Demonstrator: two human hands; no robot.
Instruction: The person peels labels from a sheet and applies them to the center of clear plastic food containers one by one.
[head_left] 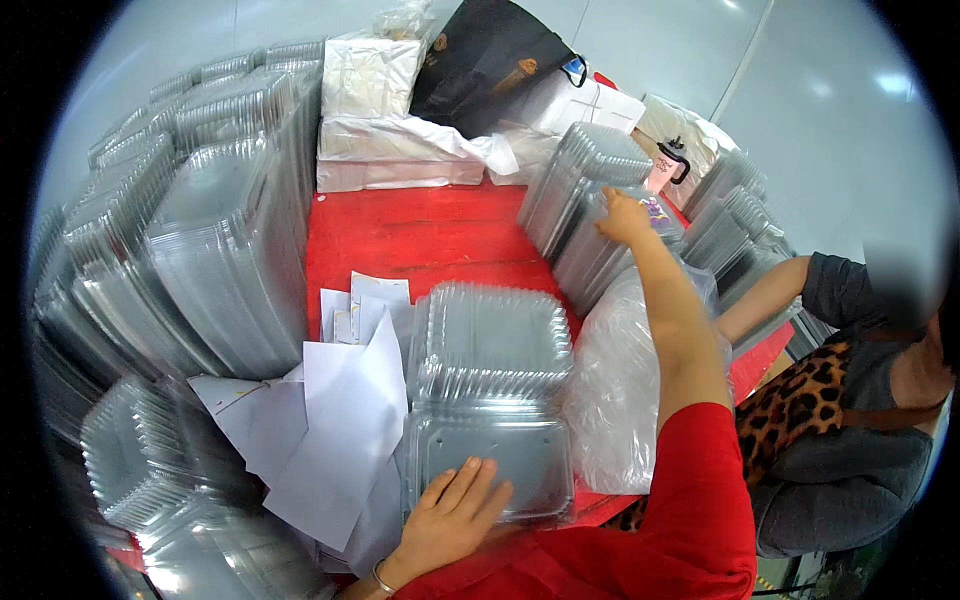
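Observation:
My left hand [456, 508] lies with fingers spread on the flat near half of a clear plastic clamshell box [530, 450]. The box's ribbed far half [490, 330] stands as part of a nested stack on the red table. My right arm stretches far forward to the right. At its end my right hand [625, 216] rests over the top of a clear container stack [590, 255], thumb and fingers apart, with nothing visible in them. Just right of it, a small purple printed piece [656, 212] lies on the stack.
Tall container stacks [215, 230] crowd the left. White paper sheets [340, 430] overlap beside the box. A clear plastic bag [615, 390] bulges under my right arm. Behind are white-wrapped packs [400, 155], a black bag [490, 65] and a pink cup [665, 165]. A co-worker's arm [765, 298] reaches in from the right.

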